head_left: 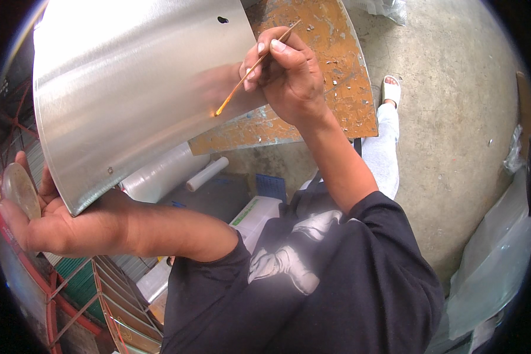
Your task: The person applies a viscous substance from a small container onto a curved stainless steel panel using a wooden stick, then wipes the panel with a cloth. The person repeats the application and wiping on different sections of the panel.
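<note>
A thin wooden stick [237,89] with a wet-looking yellow-orange tip is pinched between the thumb and fingers of my right hand [295,79]. Its tip is at the face of a shiny bare metal sheet [141,88]; whether it touches I cannot tell. The sheet looks curved and has a small dark hole near its top. At the far left, my left hand [56,221] is closed around a small round container [20,190] with a pale inside and a red edge. The sheet's lower corner is by that palm, and part of the container is cut off by the dark rim.
Behind the sheet stands a worn orange-brown tabletop [342,76], flecked with chips. Below it are rolls of clear film [165,171] and a white box [256,212]. Red metal racking [50,307] is at lower left. Plastic-wrapped sheeting [489,253] leans at right on the concrete floor side.
</note>
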Available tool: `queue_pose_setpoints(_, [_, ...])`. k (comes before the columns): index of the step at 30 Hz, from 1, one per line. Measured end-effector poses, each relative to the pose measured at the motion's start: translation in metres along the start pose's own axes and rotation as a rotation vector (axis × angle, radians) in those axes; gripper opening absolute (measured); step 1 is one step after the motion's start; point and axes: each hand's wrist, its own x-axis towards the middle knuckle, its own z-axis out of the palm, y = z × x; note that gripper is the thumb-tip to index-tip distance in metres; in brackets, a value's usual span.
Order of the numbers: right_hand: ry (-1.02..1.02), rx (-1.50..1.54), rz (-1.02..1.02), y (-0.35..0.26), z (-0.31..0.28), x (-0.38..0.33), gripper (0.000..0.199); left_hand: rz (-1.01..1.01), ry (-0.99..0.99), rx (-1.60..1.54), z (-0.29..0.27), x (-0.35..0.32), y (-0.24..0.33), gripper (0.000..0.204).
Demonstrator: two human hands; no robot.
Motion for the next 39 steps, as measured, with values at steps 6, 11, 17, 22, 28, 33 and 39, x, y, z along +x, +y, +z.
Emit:
queue_pose_setpoints(6, [-0.019, -0.031, -0.022, 0.001, 0.000, 0.001, 0.016, 0.031, -0.005, 0.028, 0.000, 0.001, -0.002, 0.063])
queue_pose_setpoints(11, [-0.023, -0.008, -0.015, 0.000, 0.000, 0.000, 0.015, 0.006, -0.006, 0.042, 0.001, -0.003, 0.001, 0.063])
queue_pose_setpoints(17, [0.013, 0.043, -0.001, 0.002, -0.007, 0.002, 0.017, 0.028, 0.005, 0.050, 0.005, -0.002, 0.005, 0.059])
queue_pose_setpoints(22, [0.069, 0.081, -0.016, 0.000, -0.030, 0.002, 0.019, -0.020, 0.065, -0.067, 0.011, -0.006, 0.008, 0.060])
queue_pose_setpoints(28, [0.018, 0.127, -0.045, 0.003, -0.051, -0.003, 0.019, -0.010, 0.013, -0.110, 0.011, -0.004, 0.006, 0.059])
queue_pose_setpoints(33, [0.067, 0.086, -0.034, 0.007, -0.063, 0.002, 0.018, 0.043, -0.002, -0.074, 0.011, -0.002, 0.001, 0.067])
queue_pose_setpoints(39, [0.086, 0.083, -0.019, 0.014, -0.070, 0.008, 0.018, 0.085, -0.046, -0.065, 0.007, 0.005, 0.000, 0.064])
